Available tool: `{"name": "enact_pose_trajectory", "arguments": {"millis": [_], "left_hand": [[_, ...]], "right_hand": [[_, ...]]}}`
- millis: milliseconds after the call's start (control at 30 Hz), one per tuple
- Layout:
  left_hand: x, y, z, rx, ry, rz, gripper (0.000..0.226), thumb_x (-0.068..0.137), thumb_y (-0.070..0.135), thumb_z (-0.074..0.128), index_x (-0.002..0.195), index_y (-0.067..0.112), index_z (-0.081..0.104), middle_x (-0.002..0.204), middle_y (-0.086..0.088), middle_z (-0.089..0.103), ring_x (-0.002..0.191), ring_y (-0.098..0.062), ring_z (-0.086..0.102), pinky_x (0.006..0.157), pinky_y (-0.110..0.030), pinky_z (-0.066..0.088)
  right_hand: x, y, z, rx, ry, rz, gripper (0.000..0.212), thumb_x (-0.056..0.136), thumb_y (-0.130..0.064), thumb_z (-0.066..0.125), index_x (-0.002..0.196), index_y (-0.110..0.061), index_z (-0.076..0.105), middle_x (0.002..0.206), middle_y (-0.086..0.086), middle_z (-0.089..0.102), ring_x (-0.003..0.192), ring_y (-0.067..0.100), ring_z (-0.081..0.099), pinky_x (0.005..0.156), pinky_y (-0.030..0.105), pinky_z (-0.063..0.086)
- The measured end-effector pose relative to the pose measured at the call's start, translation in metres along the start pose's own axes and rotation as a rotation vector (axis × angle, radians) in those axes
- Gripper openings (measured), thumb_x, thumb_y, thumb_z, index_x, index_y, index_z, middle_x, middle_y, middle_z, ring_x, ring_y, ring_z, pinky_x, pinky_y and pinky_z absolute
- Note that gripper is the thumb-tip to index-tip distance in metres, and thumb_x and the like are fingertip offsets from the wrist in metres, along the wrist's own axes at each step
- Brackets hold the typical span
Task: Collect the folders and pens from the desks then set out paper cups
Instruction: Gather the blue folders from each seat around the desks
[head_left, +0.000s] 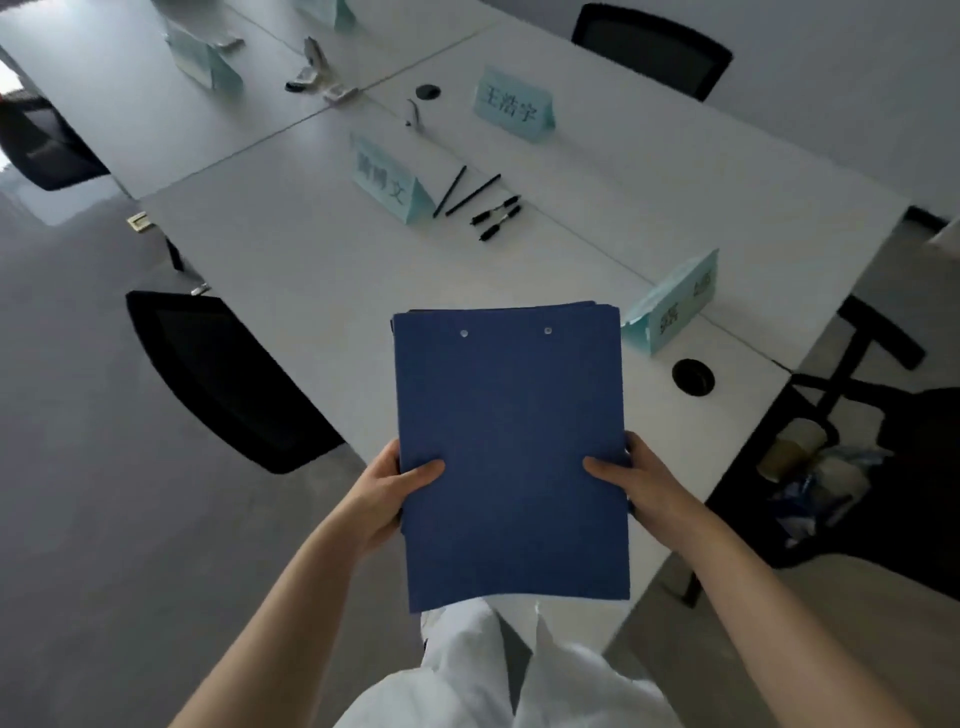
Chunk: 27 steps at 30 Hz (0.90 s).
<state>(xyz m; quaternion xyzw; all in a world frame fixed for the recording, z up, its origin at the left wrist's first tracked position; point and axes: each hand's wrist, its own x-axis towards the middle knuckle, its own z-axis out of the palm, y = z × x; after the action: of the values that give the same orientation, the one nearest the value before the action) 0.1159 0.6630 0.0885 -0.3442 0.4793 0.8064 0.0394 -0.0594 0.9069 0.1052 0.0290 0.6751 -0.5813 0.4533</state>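
Left hand (387, 488) and right hand (636, 480) grip a stack of blue folders (511, 457) by its side edges, fingers closed around it, held above the white surface (291, 249) edge. Pens (480, 202) lie farther out, beside a name card (387, 179).

Left hand (387, 491) and right hand (636, 480) clasp stacked blue folders (511, 457) above the white desk (291, 270).

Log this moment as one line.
hands: left, right both grip stacked blue folders | black pens on white desk | cups: not set out
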Motion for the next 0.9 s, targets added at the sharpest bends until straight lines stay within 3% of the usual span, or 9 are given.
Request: {"name": "enact_pose_trajectory", "arguments": {"millis": [133, 267, 367, 467, 533, 600, 667, 767, 900], "left_hand": [[0.016, 0.018, -0.015, 0.168, -0.136, 0.0, 0.062, 0.076, 0.017, 0.078, 0.132, 0.017, 0.052, 0.128, -0.007, 0.065, 0.114, -0.025, 0.064, 0.091, -0.041, 0.055], [0.027, 0.032, -0.008, 0.365, -0.211, 0.039, 0.055, 0.076, 0.006, 0.075, 0.123, 0.028, 0.056, 0.114, 0.01, 0.072, 0.106, -0.012, 0.068, 0.072, -0.025, 0.057], [0.036, 0.039, -0.005, 0.525, -0.208, 0.141, 0.063, 0.07, 0.01, 0.079, 0.126, 0.027, 0.055, 0.12, 0.007, 0.069, 0.111, -0.012, 0.064, 0.078, -0.025, 0.056], [0.041, 0.04, 0.001, 0.634, -0.216, 0.208, 0.065, 0.076, 0.0, 0.078, 0.131, 0.023, 0.051, 0.125, 0.006, 0.065, 0.11, -0.003, 0.062, 0.082, -0.021, 0.055], [0.044, 0.04, 0.005, 0.678, -0.205, 0.229, 0.066, 0.072, 0.009, 0.08, 0.13, 0.025, 0.052, 0.125, 0.006, 0.064, 0.111, -0.004, 0.061, 0.088, -0.026, 0.054], [0.045, 0.037, 0.007, 0.711, -0.194, 0.245, 0.065, 0.073, 0.01, 0.079, 0.128, 0.028, 0.051, 0.125, 0.007, 0.063, 0.112, -0.004, 0.06, 0.093, -0.032, 0.051], [0.044, 0.033, 0.007, 0.734, -0.188, 0.266, 0.064, 0.074, 0.005, 0.078, 0.128, 0.028, 0.05, 0.124, 0.01, 0.062, 0.111, 0.001, 0.059, 0.093, -0.028, 0.05], [0.044, 0.031, 0.003, 0.751, -0.186, 0.274, 0.069, 0.066, 0.015, 0.077, 0.13, 0.021, 0.051, 0.122, 0.008, 0.063, 0.109, 0.0, 0.061, 0.089, -0.021, 0.051], [0.048, 0.03, -0.007, 0.872, -0.168, 0.249, 0.072, 0.062, 0.014, 0.086, 0.128, 0.011, 0.055, 0.114, 0.004, 0.063, 0.106, -0.012, 0.06, 0.092, -0.027, 0.05]], "right_hand": [[-0.018, 0.013, 0.007, -0.004, 0.089, -0.044, 0.053, 0.08, -0.014, 0.074, 0.121, -0.028, 0.045, 0.123, -0.004, 0.059, 0.105, 0.013, 0.063, 0.077, 0.032, 0.055], [-0.037, 0.025, 0.009, -0.005, 0.179, -0.155, 0.062, 0.075, -0.007, 0.078, 0.113, -0.042, 0.046, 0.124, -0.012, 0.058, 0.109, 0.007, 0.059, 0.088, 0.034, 0.054], [-0.046, 0.035, 0.012, -0.054, 0.287, -0.234, 0.08, 0.074, -0.001, 0.078, 0.126, -0.046, 0.038, 0.121, -0.023, 0.055, 0.106, -0.005, 0.056, 0.092, 0.03, 0.051], [-0.054, 0.047, 0.011, -0.077, 0.325, -0.32, 0.08, 0.076, 0.002, 0.075, 0.126, -0.047, 0.037, 0.121, -0.028, 0.053, 0.107, -0.012, 0.054, 0.093, 0.023, 0.05], [-0.055, 0.051, 0.015, -0.113, 0.289, -0.356, 0.076, 0.078, 0.004, 0.072, 0.122, -0.05, 0.039, 0.12, -0.026, 0.054, 0.104, -0.016, 0.055, 0.086, 0.017, 0.051], [-0.047, 0.053, 0.028, -0.07, 0.481, -0.417, 0.063, 0.081, 0.001, 0.07, 0.118, -0.044, 0.046, 0.11, -0.021, 0.059, 0.095, -0.014, 0.06, 0.077, 0.014, 0.052], [-0.04, 0.057, 0.029, 0.06, 0.838, -0.497, 0.041, 0.083, -0.001, 0.068, 0.112, -0.029, 0.058, 0.094, -0.013, 0.065, 0.086, 0.001, 0.064, 0.072, 0.017, 0.052], [-0.057, 0.057, 0.029, -0.204, 0.45, -0.438, 0.054, 0.076, 0.022, 0.063, 0.11, -0.02, 0.054, 0.09, -0.017, 0.067, 0.087, -0.006, 0.063, 0.071, 0.01, 0.05], [-0.062, 0.06, 0.016, -0.266, 0.395, -0.355, 0.046, 0.075, 0.014, 0.069, 0.093, -0.025, 0.054, 0.076, -0.022, 0.065, 0.076, -0.014, 0.06, 0.064, 0.003, 0.046]]}}
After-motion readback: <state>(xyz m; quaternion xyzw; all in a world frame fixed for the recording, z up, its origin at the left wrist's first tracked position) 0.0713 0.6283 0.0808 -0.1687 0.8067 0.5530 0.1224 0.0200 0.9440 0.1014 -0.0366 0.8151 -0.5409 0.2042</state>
